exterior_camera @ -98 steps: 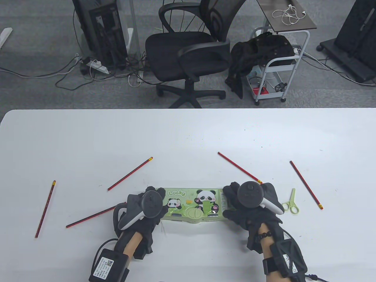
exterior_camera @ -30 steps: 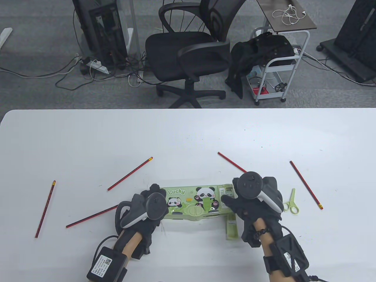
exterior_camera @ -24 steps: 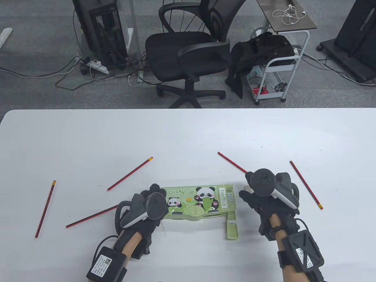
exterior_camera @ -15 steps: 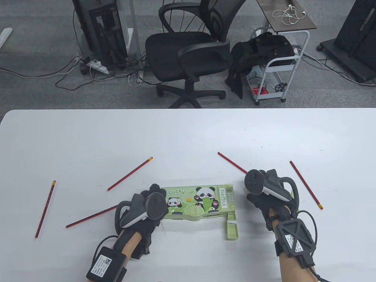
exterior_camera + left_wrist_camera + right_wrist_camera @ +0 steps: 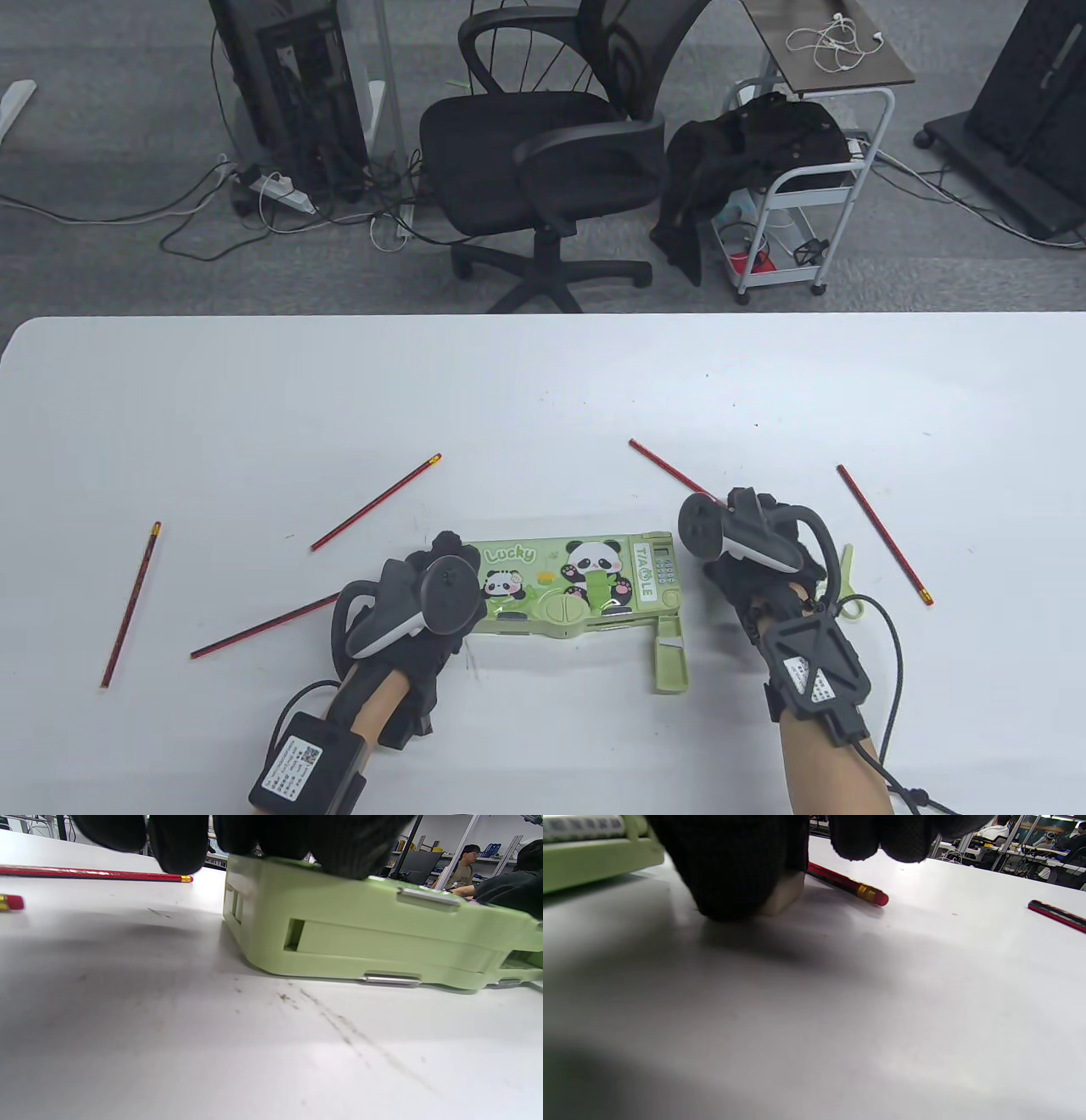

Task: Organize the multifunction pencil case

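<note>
Lying flat near the front edge of the white table [image 5: 543,382], lid down, the green panda pencil case [image 5: 577,586], with a small green drawer [image 5: 668,654] swung out at its front right corner. Resting on the case's left end, fingers laid over the lid, the left hand [image 5: 424,598]. Just off the case's right end, pressing down onto a pale eraser [image 5: 785,893] on the table beside a red pencil [image 5: 846,882], the right hand [image 5: 755,564]; cannot tell whether pinched yet.

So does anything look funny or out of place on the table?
Yes. A little green drawer sticks out of the pencil case at its near right corner. Red pencils lie scattered, like one behind the case, and small scissors peek out by the right hand.
</note>
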The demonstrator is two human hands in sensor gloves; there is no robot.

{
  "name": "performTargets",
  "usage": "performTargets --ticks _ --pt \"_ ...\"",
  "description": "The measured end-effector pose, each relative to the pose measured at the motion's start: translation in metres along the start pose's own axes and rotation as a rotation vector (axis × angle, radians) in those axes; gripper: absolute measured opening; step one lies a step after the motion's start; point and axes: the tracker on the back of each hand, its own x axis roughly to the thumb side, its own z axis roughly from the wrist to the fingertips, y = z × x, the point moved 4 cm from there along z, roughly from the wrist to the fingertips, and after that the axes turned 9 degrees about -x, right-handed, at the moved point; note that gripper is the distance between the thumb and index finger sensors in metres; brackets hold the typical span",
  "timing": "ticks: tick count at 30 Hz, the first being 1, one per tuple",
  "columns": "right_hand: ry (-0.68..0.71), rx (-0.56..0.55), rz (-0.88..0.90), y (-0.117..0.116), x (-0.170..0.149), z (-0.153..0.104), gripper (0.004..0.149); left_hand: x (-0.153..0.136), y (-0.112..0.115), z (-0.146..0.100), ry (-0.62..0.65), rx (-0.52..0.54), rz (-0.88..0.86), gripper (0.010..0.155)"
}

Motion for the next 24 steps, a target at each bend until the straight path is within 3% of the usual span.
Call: performTargets --ticks 7,18,24 --pt "0.001 -0.053 0.043 0.008 -0.001 -0.012 0.063 0.0 0.0 0.0 -0.001 0.0 0.0 0.065" --pt "0.049 -0.232 0.196 0.047 0.015 -0.078 0.064 0.0 0.001 0.0 -0.001 -0.002 -0.001 0.065" --pt "0.121 -0.273 0.25 0.058 0.032 -0.103 0.063 0.0 0.001 0.0 -0.002 -0.003 0.001 0.065"
